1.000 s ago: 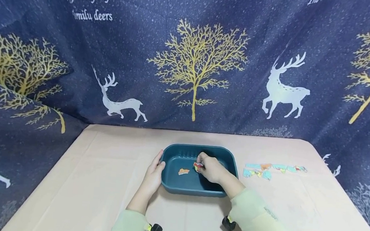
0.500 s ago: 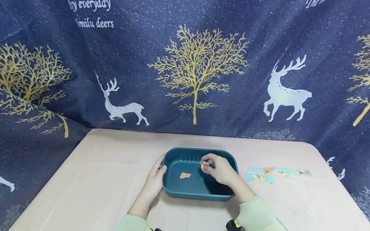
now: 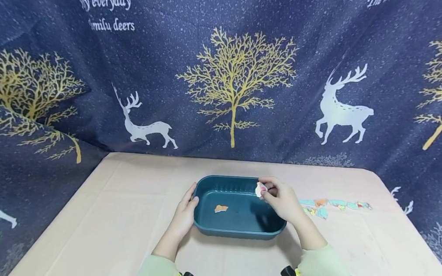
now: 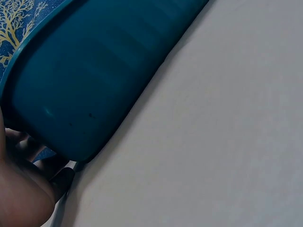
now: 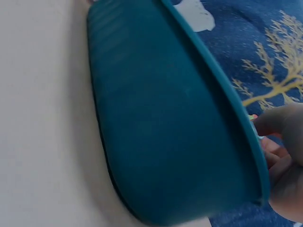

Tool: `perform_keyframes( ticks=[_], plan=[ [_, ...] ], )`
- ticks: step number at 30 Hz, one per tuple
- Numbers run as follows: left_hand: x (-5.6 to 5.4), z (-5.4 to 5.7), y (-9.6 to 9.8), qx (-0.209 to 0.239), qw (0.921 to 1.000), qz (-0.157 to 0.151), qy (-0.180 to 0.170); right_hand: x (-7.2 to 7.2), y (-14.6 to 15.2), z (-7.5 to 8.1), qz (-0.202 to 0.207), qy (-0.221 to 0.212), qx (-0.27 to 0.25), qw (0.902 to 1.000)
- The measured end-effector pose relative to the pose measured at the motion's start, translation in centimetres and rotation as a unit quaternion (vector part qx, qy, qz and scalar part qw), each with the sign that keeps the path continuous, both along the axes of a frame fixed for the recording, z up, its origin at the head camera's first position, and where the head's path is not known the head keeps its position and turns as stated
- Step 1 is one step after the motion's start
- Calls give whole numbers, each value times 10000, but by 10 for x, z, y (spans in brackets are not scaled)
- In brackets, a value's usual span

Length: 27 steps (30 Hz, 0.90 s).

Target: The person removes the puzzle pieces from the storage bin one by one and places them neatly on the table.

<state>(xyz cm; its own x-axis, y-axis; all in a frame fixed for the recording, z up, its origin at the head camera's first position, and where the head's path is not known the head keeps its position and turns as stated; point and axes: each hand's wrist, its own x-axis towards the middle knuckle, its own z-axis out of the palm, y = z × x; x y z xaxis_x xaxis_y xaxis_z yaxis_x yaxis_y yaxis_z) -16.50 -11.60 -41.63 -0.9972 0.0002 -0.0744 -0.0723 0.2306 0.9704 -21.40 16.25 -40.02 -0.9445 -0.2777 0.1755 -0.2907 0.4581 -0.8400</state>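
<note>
In the head view my right hand (image 3: 280,200) pinches a small puzzle piece (image 3: 260,190) between thumb and fingertips. It is above the right back part of a dark teal plastic tub (image 3: 237,220). My left hand (image 3: 184,211) holds the tub's left end, fingers along the outer wall and thumb at the rim. A single orange puzzle piece (image 3: 221,209) lies on the tub floor. In the left wrist view, fingers (image 4: 61,182) touch the tub's outer end. The right wrist view has my right hand (image 5: 284,151) beside the rim, the held piece mostly hidden.
Right of the tub, several light-blue and orange puzzle pieces (image 3: 339,204) form a row, with a shorter second row (image 3: 322,213) partly behind my right hand. A beige cloth (image 3: 127,217) covers the table. A navy curtain (image 3: 151,75) with trees and deer hangs behind it.
My right hand has lifted the pinched puzzle piece from low in the tub and carried it up and right to the back rim. The left hand stays at the tub's left end.
</note>
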Motion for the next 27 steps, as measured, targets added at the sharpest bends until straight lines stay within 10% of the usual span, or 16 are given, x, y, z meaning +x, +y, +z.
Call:
perform_keyframes(
  ticks=[12, 27],
  plan=[
    [-15, -36, -7, 25, 9999, 24, 159, 19, 45, 3, -647, 252, -853, 9939],
    [-16, -36, -8, -15, 9999, -22, 135, 21, 88, 2, -1378, 169, -877, 9864]
  ],
)
